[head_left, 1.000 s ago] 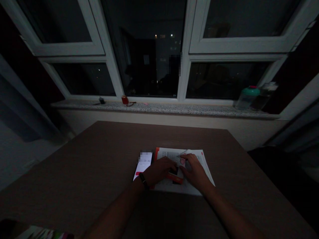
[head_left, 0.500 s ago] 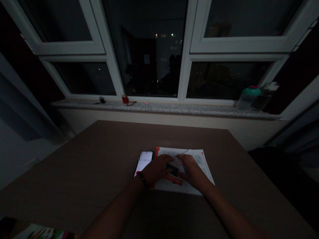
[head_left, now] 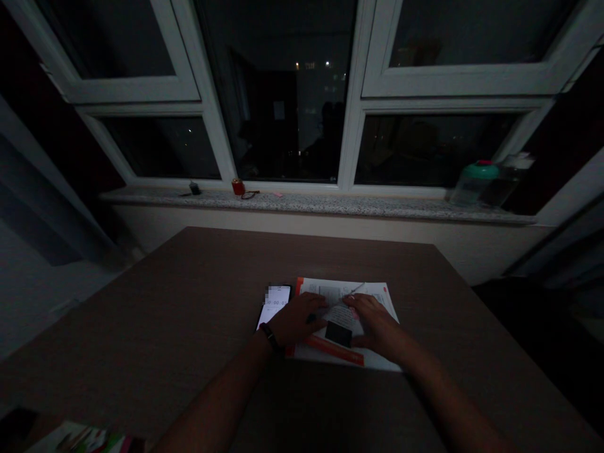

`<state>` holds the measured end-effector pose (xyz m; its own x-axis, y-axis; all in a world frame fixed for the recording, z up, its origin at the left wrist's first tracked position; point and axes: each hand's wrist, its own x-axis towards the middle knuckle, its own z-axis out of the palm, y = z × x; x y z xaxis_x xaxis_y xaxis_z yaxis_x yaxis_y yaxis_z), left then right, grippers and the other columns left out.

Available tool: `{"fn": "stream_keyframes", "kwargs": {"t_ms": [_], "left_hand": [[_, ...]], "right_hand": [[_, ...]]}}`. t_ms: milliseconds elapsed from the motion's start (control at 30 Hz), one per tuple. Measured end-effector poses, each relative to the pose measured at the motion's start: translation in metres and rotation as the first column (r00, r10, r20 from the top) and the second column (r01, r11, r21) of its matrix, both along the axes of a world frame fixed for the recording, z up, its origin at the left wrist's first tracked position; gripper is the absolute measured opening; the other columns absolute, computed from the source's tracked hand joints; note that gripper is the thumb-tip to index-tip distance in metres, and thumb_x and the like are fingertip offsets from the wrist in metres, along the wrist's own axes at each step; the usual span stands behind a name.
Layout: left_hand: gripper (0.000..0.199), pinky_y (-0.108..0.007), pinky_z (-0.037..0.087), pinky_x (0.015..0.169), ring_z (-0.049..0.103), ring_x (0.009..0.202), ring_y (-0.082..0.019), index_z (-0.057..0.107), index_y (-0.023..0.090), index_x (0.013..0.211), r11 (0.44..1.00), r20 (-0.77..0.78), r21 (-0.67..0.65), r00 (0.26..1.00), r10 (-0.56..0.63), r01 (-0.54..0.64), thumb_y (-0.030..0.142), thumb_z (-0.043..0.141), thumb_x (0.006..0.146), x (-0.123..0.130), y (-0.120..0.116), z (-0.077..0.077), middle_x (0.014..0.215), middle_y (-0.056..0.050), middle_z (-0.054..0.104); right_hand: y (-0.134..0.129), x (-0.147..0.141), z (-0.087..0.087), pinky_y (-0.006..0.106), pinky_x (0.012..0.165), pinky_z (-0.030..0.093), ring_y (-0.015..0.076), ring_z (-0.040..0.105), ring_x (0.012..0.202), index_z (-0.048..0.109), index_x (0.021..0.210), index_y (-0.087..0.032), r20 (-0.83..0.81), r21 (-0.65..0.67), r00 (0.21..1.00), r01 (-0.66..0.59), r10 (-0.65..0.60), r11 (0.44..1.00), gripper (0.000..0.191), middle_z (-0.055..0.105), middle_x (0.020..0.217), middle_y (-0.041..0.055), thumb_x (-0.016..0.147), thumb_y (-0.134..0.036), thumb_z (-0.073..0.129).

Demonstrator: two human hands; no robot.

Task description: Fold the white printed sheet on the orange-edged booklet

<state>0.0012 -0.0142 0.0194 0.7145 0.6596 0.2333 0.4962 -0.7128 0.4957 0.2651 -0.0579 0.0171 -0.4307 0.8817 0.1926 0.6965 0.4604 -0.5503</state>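
Note:
Sheets of printed paper [head_left: 384, 302] with orange edging lie on the brown table [head_left: 226, 264]. On top, a page with a dark picture [head_left: 338, 333] and an orange band [head_left: 342, 352] lies at a tilt. My left hand [head_left: 302, 318] rests palm down on the left part, fingers apart, a dark band on its wrist. My right hand [head_left: 375, 321] lies on the right part, thumb spread away from its bent fingers. A slim pen [head_left: 359, 288], pinkish near my fingertips, sticks out from them; its hold is partly hidden. A lit phone [head_left: 274, 303] lies beside my left hand.
Beyond the table runs a stone windowsill [head_left: 321, 202] under dark windows. On it stand a red jar [head_left: 238, 187], a small dark bottle [head_left: 194, 188], glasses [head_left: 250, 195] and a green-lidded clear bottle [head_left: 475, 182]. Colourful printed matter [head_left: 80, 439] shows at the lower left.
My right hand has moved right with the pen, away from my left hand. More of the dark picture and orange band now shows between them. My left hand has stayed nearly still.

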Motion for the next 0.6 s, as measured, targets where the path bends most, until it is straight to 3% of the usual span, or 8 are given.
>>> {"fn": "stream_keyframes", "kwargs": {"t_ms": [167, 300, 433, 600], "left_hand": [[0.041, -0.043, 0.032, 0.111, 0.045, 0.130, -0.026, 0.057, 0.021, 0.128, 0.999, -0.041, 0.006, 0.998, -0.037, 0.037, 0.040, 0.062, 0.092, 0.000, 0.000, 0.000, 0.139, -0.010, 0.053], [0.047, -0.044, 0.031, 0.111, 0.042, 0.132, -0.027, 0.055, 0.023, 0.130, 0.999, -0.060, 0.015, 0.997, -0.038, 0.039, 0.044, 0.064, 0.090, 0.001, -0.001, -0.002, 0.142, -0.009, 0.050], [0.051, -0.044, 0.031, 0.111, 0.041, 0.132, -0.028, 0.052, 0.022, 0.133, 0.999, -0.072, 0.037, 0.997, -0.035, 0.038, 0.046, 0.064, 0.090, 0.003, -0.002, -0.004, 0.141, -0.010, 0.049], [0.052, -0.045, 0.034, 0.110, 0.044, 0.129, -0.029, 0.051, 0.019, 0.131, 0.998, -0.051, 0.067, 0.999, -0.010, 0.014, 0.045, 0.065, 0.089, 0.005, -0.003, -0.004, 0.139, -0.013, 0.050]], "right_hand": [[-0.005, 0.010, 0.013, 0.044, 0.111, 0.034, 0.0282, 0.039, 0.133, 0.043, 0.142, -0.023, 0.070, -0.045, 0.998, -0.004, 0.007, 0.999, 0.087, 0.046, 0.143, 0.0113, 0.064, -0.023, 0.083], [-0.007, 0.011, 0.016, 0.047, 0.111, 0.034, 0.0292, 0.039, 0.133, 0.045, 0.141, -0.025, 0.057, 0.010, 0.998, -0.030, 0.030, 0.999, 0.078, 0.047, 0.142, 0.0107, 0.071, -0.028, 0.080], [-0.004, -0.007, 0.012, 0.046, 0.107, 0.039, 0.0267, 0.046, 0.126, 0.049, 0.136, -0.023, -0.063, 0.151, 0.997, 0.063, -0.054, 0.987, 0.051, 0.054, 0.132, 0.0113, 0.087, -0.032, 0.063], [0.003, -0.045, 0.000, 0.047, 0.108, 0.041, 0.0262, 0.045, 0.128, 0.042, 0.139, -0.021, -0.161, 0.190, 0.984, 0.110, -0.080, 0.976, 0.051, 0.050, 0.136, 0.0129, 0.091, -0.028, 0.055]]}}
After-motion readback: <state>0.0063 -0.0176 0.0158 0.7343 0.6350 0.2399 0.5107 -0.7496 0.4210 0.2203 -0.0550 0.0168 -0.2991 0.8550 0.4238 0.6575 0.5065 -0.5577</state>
